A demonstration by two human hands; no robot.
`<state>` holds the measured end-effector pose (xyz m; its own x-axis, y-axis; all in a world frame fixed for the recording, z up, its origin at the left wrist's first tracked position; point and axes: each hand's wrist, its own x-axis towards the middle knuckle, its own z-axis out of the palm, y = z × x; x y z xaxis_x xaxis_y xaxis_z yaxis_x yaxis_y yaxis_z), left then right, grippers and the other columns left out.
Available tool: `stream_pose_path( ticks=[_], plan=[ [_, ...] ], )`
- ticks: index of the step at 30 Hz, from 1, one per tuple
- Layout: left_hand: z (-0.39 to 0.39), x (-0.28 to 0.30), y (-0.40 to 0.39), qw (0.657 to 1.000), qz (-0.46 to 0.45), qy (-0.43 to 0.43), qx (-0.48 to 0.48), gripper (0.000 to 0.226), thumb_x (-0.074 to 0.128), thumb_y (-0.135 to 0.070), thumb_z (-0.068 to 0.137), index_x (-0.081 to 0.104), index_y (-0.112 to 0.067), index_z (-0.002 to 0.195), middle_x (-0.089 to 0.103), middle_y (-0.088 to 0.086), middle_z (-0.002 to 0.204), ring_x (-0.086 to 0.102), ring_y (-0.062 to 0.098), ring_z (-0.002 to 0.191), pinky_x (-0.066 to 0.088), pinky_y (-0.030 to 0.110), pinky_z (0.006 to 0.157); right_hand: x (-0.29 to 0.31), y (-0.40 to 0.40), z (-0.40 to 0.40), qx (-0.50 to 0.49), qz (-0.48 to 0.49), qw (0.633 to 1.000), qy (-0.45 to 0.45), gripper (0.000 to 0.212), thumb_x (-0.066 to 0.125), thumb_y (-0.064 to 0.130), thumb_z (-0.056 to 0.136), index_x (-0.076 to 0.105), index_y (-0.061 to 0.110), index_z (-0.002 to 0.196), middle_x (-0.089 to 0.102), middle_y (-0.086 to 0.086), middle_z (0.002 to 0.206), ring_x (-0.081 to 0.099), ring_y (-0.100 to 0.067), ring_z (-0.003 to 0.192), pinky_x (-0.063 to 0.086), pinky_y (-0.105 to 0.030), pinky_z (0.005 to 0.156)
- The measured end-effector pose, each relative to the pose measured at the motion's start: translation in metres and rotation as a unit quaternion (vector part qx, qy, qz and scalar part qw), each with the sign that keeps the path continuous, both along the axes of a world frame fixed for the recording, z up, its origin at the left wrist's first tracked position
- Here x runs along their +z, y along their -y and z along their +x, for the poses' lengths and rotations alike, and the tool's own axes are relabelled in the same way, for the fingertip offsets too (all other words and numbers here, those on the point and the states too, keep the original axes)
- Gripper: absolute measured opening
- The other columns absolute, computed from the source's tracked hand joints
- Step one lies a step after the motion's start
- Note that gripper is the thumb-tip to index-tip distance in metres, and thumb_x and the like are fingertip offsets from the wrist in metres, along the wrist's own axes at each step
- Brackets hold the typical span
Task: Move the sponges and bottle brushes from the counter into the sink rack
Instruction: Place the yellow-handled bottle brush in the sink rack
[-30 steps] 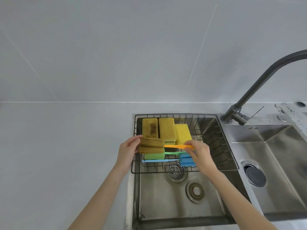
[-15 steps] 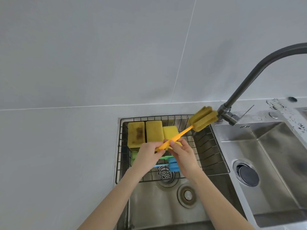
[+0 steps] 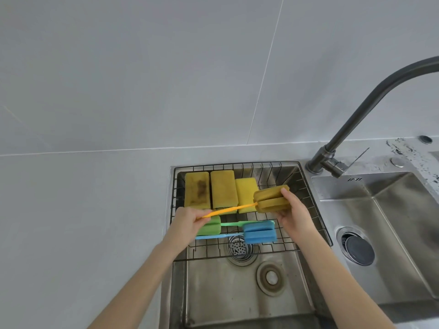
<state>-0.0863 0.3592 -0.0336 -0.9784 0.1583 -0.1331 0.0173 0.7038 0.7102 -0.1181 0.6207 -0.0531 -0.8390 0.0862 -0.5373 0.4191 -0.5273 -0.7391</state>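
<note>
A black wire sink rack (image 3: 308, 210) spans the back of the left sink basin. Three yellow sponges (image 3: 223, 192) lie side by side along its far edge. In front of them lie a green bottle brush (image 3: 210, 226) and a blue bottle brush (image 3: 260, 232). An orange-handled bottle brush (image 3: 270, 198) with a brownish-yellow sponge head hangs nearly level over the rack. My left hand (image 3: 187, 222) pinches the tip of its handle. My right hand (image 3: 293, 212) grips its sponge head.
A dark curved faucet (image 3: 356, 115) rises at the right, behind the divider between the basins. The left basin (image 3: 237, 293) below the rack has a drain strainer. A second basin (image 3: 392, 233) lies to the right. Grey counter (image 3: 83, 222) stretches to the left.
The orange brush has been turned end for end: its head went from the left, up toward the faucet, and now sits low on the right. My right hand shifted from handle to head.
</note>
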Motion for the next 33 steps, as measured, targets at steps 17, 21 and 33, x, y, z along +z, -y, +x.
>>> stream_pose_path(
  ticks=[17,21,33],
  plan=[
    [0.002,-0.033,-0.003,0.920,-0.368,0.039,-0.133,0.019,0.055,-0.020,0.089,0.060,-0.014,0.106,0.064,0.006,0.105,0.061,0.022,0.091,0.036,0.026,0.066,-0.030,0.003,0.009,0.169,0.345,0.921,-0.070,0.027,0.059,0.002,0.084,0.061,0.014,0.108,0.063,-0.002,0.096,0.058,-0.015,0.093,0.048,-0.024,0.078],
    [0.002,-0.034,-0.005,0.921,-0.368,0.024,-0.130,0.024,0.055,-0.027,0.089,0.059,-0.013,0.108,0.063,0.006,0.106,0.062,0.023,0.090,0.040,0.027,0.068,-0.037,0.003,0.012,0.182,0.375,0.908,-0.046,0.029,0.058,0.006,0.085,0.058,0.016,0.112,0.062,-0.007,0.103,0.057,-0.022,0.099,0.049,-0.039,0.089],
    [0.004,-0.040,-0.007,0.923,-0.362,0.010,-0.133,0.015,0.053,-0.019,0.090,0.062,-0.011,0.099,0.066,0.008,0.100,0.062,0.023,0.088,0.040,0.028,0.069,-0.034,0.010,0.009,0.189,0.420,0.888,-0.017,0.035,0.055,0.008,0.085,0.053,0.016,0.118,0.061,-0.009,0.110,0.057,-0.024,0.102,0.046,-0.031,0.082]
  ],
)
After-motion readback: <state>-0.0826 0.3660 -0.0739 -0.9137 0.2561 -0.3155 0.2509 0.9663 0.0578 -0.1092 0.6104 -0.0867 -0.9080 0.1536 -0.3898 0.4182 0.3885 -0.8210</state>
